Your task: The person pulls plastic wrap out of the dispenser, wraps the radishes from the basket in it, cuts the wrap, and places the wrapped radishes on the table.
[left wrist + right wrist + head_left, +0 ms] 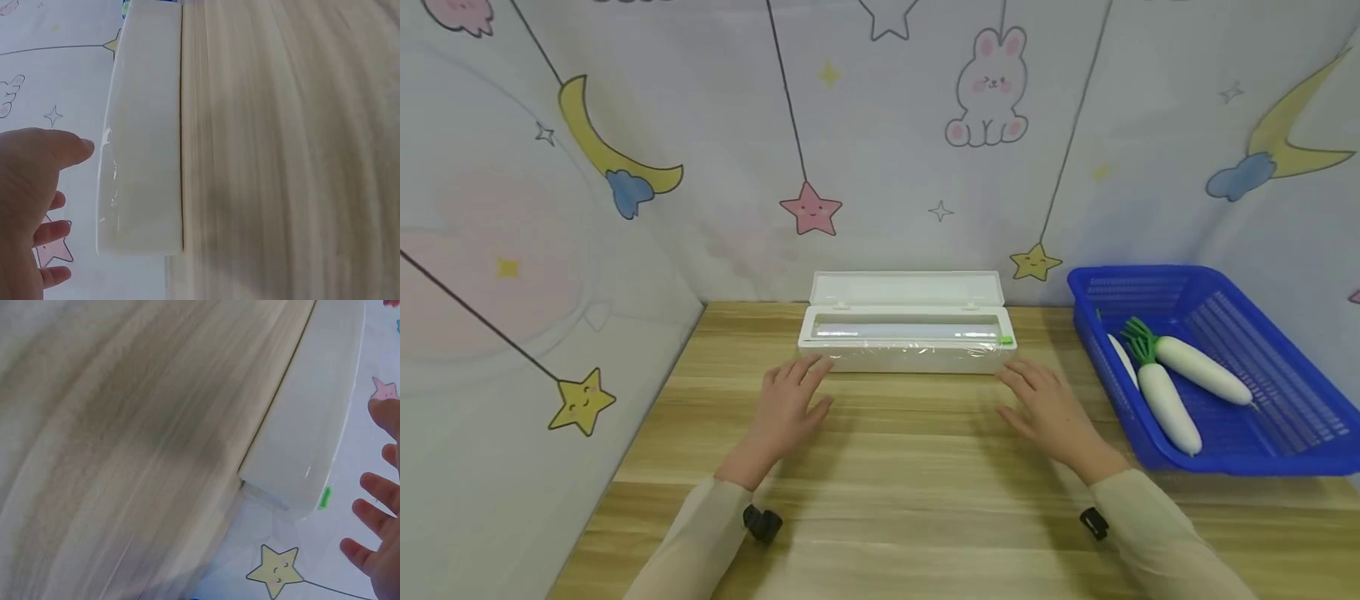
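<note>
A white cling film dispenser (pixel 910 358) lies lengthwise at the back of the table, its lid (pixel 907 288) tipped up and back. Inside is a roll of clear film (pixel 906 330), and some film drapes over the front edge. A green slide cutter (pixel 1006 340) sits at the right end. My left hand (pixel 787 408) is by the dispenser's front left corner, fingers spread and holding nothing. By the front right corner is my right hand (pixel 1051 411), its fingers loosely extended and likewise holding nothing. Whether either hand's fingertips touch the box, I cannot tell.
On the right stands a blue plastic basket (pixel 1285 321) with white radishes (pixel 1171 408) in it, close to my right forearm. A wall covering with cartoon prints (pixel 910 158) rises right behind the dispenser. The wooden table (pixel 917 500) reaches toward me.
</note>
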A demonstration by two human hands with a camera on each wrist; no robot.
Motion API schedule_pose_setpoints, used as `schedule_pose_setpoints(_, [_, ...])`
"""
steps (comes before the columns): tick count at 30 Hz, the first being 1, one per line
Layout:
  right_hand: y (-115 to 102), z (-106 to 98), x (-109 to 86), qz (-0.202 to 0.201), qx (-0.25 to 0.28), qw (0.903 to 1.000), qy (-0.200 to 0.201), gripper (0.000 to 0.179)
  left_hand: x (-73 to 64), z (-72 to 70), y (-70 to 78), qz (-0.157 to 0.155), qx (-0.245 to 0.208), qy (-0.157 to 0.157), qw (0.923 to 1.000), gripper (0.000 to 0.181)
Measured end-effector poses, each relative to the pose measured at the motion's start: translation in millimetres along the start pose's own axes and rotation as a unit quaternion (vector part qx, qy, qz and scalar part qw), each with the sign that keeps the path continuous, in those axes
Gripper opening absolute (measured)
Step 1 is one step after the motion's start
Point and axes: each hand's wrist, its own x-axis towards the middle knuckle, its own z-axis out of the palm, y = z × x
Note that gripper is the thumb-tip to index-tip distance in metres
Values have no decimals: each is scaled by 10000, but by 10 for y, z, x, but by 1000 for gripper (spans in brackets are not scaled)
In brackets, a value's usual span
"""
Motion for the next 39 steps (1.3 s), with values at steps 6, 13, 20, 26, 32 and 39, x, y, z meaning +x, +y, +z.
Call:
schedule_pose_setpoints(6, [200,141,145,-338,80,9947,969,35,150,143,-139,-152,-146,578,9981,37])
schedule_pose_setpoints(13, [341,279,280,-448,-113,9926,1125,30,309,267,-248,-93,-396,701,9967,30])
schedule_pose_setpoints(20, [458,426,290,-329,-113,9913,1273,29,366,399,-334,8,-465,705,9964,26])
schedule_pose_setpoints(26, [490,494,346,-412,241,9892,1389,30,345,421,-377,-24,-205,887,9958,28])
schedule_pose_setpoints(32, [475,510,374,-410,200,9892,1396,22,366,426,-394,66,-134,1000,9949,23])
schedule_pose_setpoints(39, [457,531,412,-521,72,9861,1578,16,389,419,-398,179,-202,1092,9937,10])
